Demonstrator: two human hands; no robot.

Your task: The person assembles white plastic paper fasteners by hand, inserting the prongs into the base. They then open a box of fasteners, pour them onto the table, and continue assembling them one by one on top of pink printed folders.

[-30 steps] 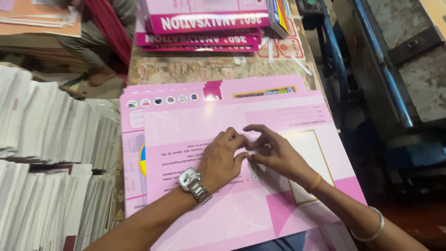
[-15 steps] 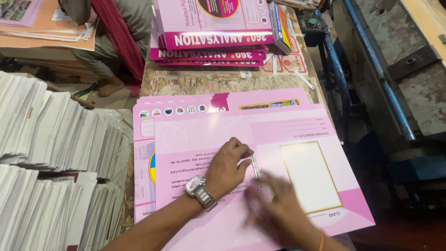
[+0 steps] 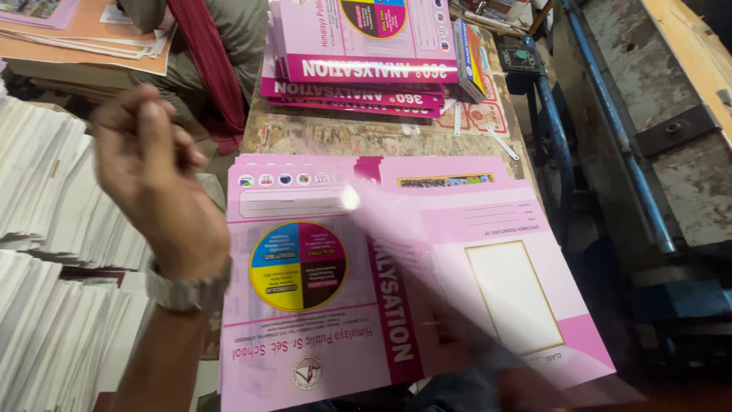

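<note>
A: Where are the person's hands?

B: The left hand (image 3: 149,172) is raised at the left of the view, above the stacks of white paper (image 3: 53,252), with a metal wristwatch (image 3: 187,288) on the wrist. It is blurred, the fingers look loosely curled, and whether they pinch anything cannot be told.

A: And the right hand?

B: The right hand (image 3: 526,381) is only a dark smear at the bottom edge, low on the right. How its fingers are set cannot be told either. A pale pink sheet (image 3: 404,229), streaked by motion, runs from that corner up toward the middle of the view.

A: What lies beneath it?

B: A pile of flat pink printed covers (image 3: 305,336) lies on the tabletop (image 3: 366,137) straight in front of the person. The top cover shows a circle of four colours, a dark pink spine band and, on the right half, a cream rectangle framed in a thin line.

A: Anything farther off?

B: A second stack of pink covers (image 3: 358,61) sits at the far end of the tabletop, well apart from the near pile. Blue metal machine parts (image 3: 610,152) stand to the right. Someone in a red cloth (image 3: 202,69) sits at the top left.
</note>
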